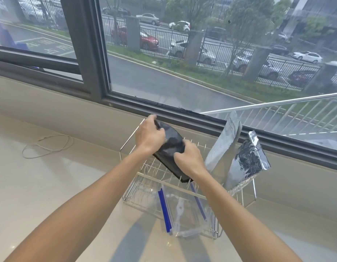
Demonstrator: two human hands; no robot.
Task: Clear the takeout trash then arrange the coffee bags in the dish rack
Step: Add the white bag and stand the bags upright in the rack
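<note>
You hold the black coffee bag [168, 146] tilted over the wire dish rack [133, 188], its lower end among the tines: left hand [149, 137] clamped round its upper end, right hand [189, 157] gripping its lower half. Grey bag [223, 140] and silver-black bag [247, 159] stand upright at rack's right.

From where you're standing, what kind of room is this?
Probably a kitchen or pantry counter beside a window. A wire dish rack sits on a pale stone-like countertop, and the large window overlooks a street with parked cars. Home or office, I cannot tell.
</note>
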